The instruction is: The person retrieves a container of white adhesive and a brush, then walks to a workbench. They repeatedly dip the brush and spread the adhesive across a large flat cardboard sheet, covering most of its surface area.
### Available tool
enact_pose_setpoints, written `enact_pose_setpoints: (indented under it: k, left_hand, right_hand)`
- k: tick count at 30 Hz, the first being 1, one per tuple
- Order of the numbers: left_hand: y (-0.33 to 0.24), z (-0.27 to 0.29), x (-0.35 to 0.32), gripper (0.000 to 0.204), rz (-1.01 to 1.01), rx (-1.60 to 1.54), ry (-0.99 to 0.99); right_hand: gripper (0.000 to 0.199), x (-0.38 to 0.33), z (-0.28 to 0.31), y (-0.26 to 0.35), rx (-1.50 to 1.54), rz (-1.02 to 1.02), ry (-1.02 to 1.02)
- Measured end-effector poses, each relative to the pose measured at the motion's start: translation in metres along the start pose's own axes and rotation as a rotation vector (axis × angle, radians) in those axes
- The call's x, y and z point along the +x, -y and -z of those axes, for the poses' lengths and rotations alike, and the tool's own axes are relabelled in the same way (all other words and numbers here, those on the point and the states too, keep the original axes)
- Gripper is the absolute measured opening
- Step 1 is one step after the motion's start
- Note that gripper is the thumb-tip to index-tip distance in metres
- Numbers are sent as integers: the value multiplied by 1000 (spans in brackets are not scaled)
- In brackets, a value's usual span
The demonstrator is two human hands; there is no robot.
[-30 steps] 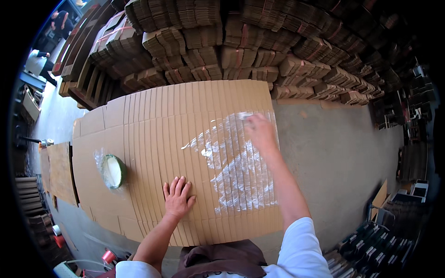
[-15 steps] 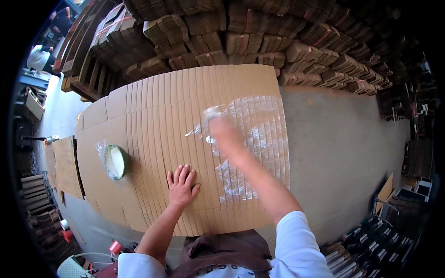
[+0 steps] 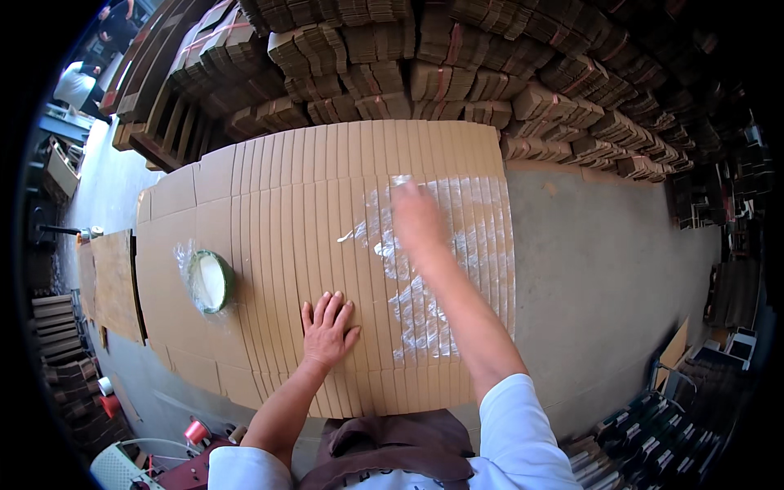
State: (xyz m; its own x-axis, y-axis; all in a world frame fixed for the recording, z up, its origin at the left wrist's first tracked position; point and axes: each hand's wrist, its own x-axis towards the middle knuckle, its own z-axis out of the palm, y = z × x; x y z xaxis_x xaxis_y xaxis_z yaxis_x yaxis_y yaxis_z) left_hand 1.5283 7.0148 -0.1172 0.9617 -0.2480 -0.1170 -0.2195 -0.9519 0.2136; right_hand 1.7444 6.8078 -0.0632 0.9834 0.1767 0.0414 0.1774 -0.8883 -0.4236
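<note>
1. Curled and blurred, the right hand is over the upper part of the glossy white smear; a pale patch shows at its fingertips (whether it grips something there, I cannot tell).
2. Fingers spread and holding nothing, the left hand lies palm down on the ribbed cardboard, near the edge closest to the person and apart from the smear.
3. On the left part of that cardboard sits a green bowl, well apart from both hands. It contains a smooth white substance, and crinkled clear film sticks out on its left side.
4. The smear covers much of the cardboard's right part, with thicker white blobs along its left border.
5. Behind stand stacked brown bundles (some tied with reddish bands), beside wooden pallets.
</note>
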Motion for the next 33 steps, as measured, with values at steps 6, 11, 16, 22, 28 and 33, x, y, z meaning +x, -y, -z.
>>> enact_pose_setpoints:
  k: [6, 11, 16, 22, 28, 33]
  left_hand:
    - [0, 0, 1, 59, -7, -13, -5]
    - [-5, -4, 3, 60, -30, -29, -26]
    - [-2, 2, 1, 58, 4, -22, -4]
    - [-4, 0, 3, 61, -25, -36, -4]
    - [-6, 0, 3, 59, -10, -48, 15]
    - [-4, 2, 8, 59, -11, -49, 4]
  right_hand:
    - [13, -1, -17, -34, 84, -36, 23]
    - [14, -11, -24, -11, 236, -46, -34]
    - [18, 3, 16, -60, 458, -530, 34]
    - [19, -41, -19, -18, 217, 3, -27]
    - [17, -35, 12, -87, 386, -344, -161]
    - [20, -122, -32, 23, 296, 187, -67]
